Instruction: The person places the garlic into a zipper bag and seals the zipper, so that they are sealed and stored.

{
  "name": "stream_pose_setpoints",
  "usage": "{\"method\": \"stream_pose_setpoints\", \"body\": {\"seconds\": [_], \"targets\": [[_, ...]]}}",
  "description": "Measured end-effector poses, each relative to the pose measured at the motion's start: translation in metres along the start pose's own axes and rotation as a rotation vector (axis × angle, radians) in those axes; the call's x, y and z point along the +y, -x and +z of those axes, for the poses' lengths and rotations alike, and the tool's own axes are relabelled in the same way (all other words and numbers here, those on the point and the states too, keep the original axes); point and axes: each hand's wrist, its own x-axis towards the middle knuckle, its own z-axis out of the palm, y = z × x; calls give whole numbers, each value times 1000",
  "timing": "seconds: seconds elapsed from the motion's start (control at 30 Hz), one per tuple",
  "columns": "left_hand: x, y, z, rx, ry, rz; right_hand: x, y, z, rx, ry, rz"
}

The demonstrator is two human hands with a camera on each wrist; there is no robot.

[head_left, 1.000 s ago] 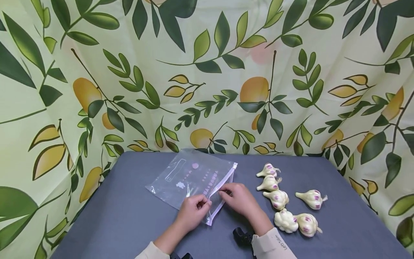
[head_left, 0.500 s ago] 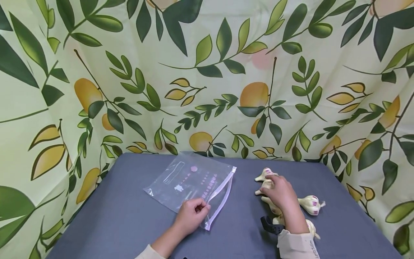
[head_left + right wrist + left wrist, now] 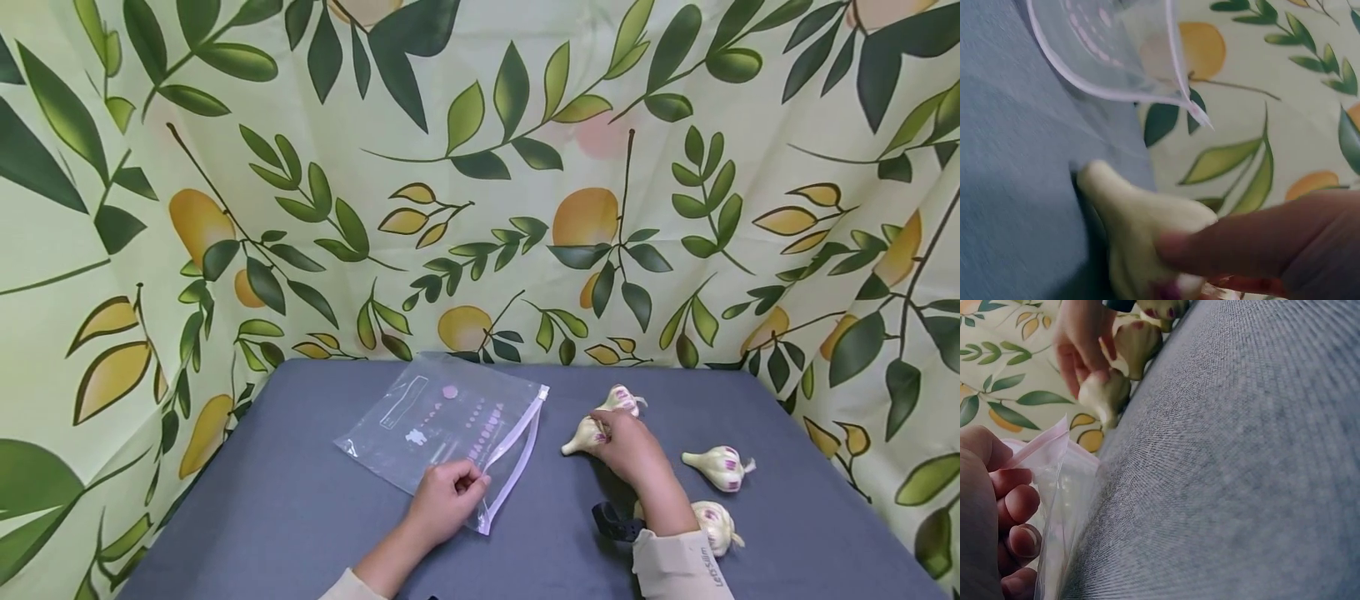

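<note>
The bulb (image 3: 582, 437) lies over the tabletop (image 3: 285, 483) to the right of the bag (image 3: 442, 408), well apart from its mouth, its neck pointing toward the bag; the right hand (image 3: 633, 450) pinches it, the thumb laid along the side of the body in the right wrist view; whether the bulb is clear of the cloth I cannot tell. It should be light and firm, hard enough to take a squeeze, with a smooth, rounded skin that may slip if the fingertips meet only the curve; the widest part of the body, thumb opposite fingers, looks the best hold, while the thin neck would probably let it swing. The left hand (image 3: 447, 498) pinches the near part of the bag's rim between thumb and forefinger, the other fingers curled in; the clear film looks thin, limp and slick, likely to slide or crumple if pulled; the pink strip (image 3: 524, 467) along the mouth seems stiffer and bows open, so it is the surer place to take hold; the film itself offers little to grip and could fold shut under a careless push.
</note>
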Motion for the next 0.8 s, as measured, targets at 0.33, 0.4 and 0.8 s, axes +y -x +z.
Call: {"method": "stream_pose_setpoints", "body": {"seconds": [0.33, 0.4, 0.8], "targets": [[-2, 1, 2, -33, 29, -57, -15, 0, 14, -110, -94, -16], [-3, 2, 2, -36, 30, -65, -16, 1, 14, -119, -126, -23], [-2, 1, 2, -19, 9, -60, -10, 0, 15, -198, -237, -129]]}}
